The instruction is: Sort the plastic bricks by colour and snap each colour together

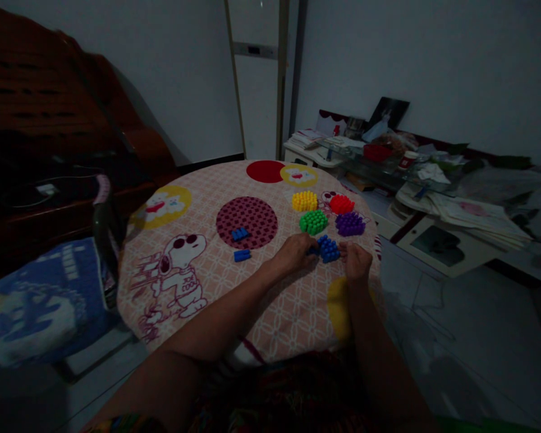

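Note:
A cluster of small blue plastic pegs (329, 249) stands on the cloth between my two hands. My left hand (297, 254) is at its left side, fingers closed around dark blue pegs (312, 248). On the other side, my right hand (357, 260) has its fingers curled together close to the cluster; what they hold, if anything, is hidden. Just beyond stand grouped pegs in green (314, 222), purple (350, 224), yellow (305, 201) and red (341, 204). Farther left lie two small blue groups, one (240, 234) on the printed maroon circle and another (242, 255) nearer me.
A patterned cloth covers the round table (252, 313). At left are a padded blue chair (45, 300) and a wooden bench (40, 108). A low cabinet (451, 234) with papers and clutter stands beyond the table on the right.

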A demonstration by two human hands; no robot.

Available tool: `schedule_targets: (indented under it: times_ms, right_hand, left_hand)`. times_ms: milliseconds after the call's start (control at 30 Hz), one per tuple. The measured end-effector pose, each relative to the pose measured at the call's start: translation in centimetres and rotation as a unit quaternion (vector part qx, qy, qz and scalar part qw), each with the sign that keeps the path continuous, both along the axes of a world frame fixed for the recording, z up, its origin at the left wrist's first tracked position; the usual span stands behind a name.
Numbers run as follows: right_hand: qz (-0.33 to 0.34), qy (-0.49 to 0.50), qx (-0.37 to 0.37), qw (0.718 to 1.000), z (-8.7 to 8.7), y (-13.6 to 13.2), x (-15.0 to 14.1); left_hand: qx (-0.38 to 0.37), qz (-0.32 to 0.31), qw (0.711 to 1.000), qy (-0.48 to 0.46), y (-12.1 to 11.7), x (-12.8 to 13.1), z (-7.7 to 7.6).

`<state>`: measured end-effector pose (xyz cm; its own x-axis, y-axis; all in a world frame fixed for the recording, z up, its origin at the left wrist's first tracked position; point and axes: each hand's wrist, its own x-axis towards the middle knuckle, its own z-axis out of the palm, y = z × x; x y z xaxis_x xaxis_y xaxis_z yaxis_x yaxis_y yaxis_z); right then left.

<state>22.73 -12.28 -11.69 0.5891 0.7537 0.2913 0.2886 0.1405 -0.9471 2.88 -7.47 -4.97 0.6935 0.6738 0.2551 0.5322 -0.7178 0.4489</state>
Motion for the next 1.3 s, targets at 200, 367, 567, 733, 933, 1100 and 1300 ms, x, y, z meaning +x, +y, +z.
schedule_targets:
  times_ms: [200, 367, 567, 733, 933, 1100, 1300]
  right_hand:
    - [0.002, -0.004, 0.000, 1.000, -0.1, -0.1, 0.0]
    - [0.004, 0.005, 0.004, 1.000, -0.1, 0.0, 0.0]
    - [0.009, -0.008, 0.007, 1.000, -0.3, 0.0, 0.1]
    - [0.009, -0.007, 0.008, 1.000, -0.2, -0.1, 0.0]
    - [0.004, -0.013, 0.003, 1.000, 0.0, -0.1, 0.1]
    - [0.000, -0.006, -0.005, 1.000, -0.1, -0.1, 0.2]
    - [0.000, 0.010, 0.001, 1.000, -0.2, 0.0, -0.1]
  left_hand:
    - [-0.031, 0.030, 0.999, -0.009, -0.7, 0.9, -0.6]
    - [-0.018, 0.028, 0.999, 0.022, -0.8, 1.1, -0.8]
    - [0.006, 0.042, 0.999, 0.006, -0.4, 1.1, -1.0]
    - [0.007, 0.035, 0.999, -0.023, -0.6, 1.6, -1.4]
    - [-0.008, 0.039, 0.997, -0.067, -1.0, 2.1, -1.9]
    - [-0.005, 0.063, 0.995, -0.076, 0.3, 0.7, -0.9]
    - [0.048, 0.270, 0.961, 0.034, 4.5, -6.3, 1.7]
